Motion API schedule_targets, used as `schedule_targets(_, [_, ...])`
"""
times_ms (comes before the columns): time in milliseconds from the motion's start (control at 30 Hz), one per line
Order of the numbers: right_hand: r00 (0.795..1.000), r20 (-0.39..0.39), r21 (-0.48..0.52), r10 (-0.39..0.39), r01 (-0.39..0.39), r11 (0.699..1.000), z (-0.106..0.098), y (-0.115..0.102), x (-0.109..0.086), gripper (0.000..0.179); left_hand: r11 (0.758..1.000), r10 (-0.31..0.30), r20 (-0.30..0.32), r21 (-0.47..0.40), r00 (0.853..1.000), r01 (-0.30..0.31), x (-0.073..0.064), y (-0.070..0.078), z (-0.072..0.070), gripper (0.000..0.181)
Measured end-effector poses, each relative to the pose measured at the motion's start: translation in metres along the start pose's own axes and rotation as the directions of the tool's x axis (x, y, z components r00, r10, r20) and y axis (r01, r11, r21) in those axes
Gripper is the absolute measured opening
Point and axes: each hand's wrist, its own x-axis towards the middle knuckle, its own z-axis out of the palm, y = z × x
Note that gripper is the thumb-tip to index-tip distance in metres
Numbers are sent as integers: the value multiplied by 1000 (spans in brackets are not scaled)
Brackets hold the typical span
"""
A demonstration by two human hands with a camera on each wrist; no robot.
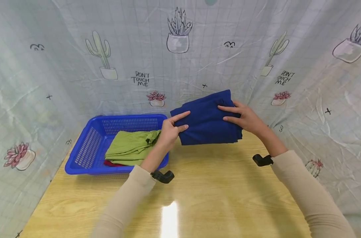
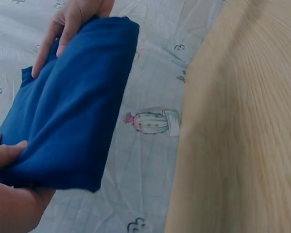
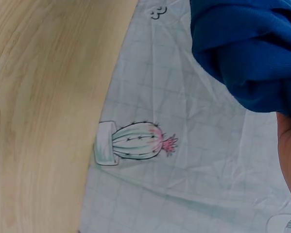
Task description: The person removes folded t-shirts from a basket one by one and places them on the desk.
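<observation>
A folded dark blue cloth, like a garment, is held up over the back of the table between both hands. My left hand grips its left end, thumb and a finger on top and the rest underneath. At the other end my right hand holds it the same way, two digits lying on the upper face. In the left wrist view the blue cloth shows as a thick folded bundle. The right wrist view shows its bunched end beside part of the right hand.
Left of the cloth, a blue plastic basket stands on the wooden table. Inside it lies a folded green cloth over a bit of red cloth. A printed curtain hangs close behind the table and along both sides.
</observation>
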Motion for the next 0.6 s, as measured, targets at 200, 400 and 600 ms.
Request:
schedule_targets(200, [1000, -9, -4, 19, -19, 1000, 8, 19, -5, 47, 1000, 3, -70, 3, 998, -3, 4, -18, 12, 52])
schedule_targets(400, [993, 6, 24, 114, -114, 993, 15, 33, -10, 47, 999, 32, -155, 11, 987, -30, 9, -37, 27, 52])
schedule_targets(600, [976, -4, 74, 216, -216, 974, 28, 60, -13, 48, 999, 36, -238, 3, 971, -36, 19, -54, 39, 57])
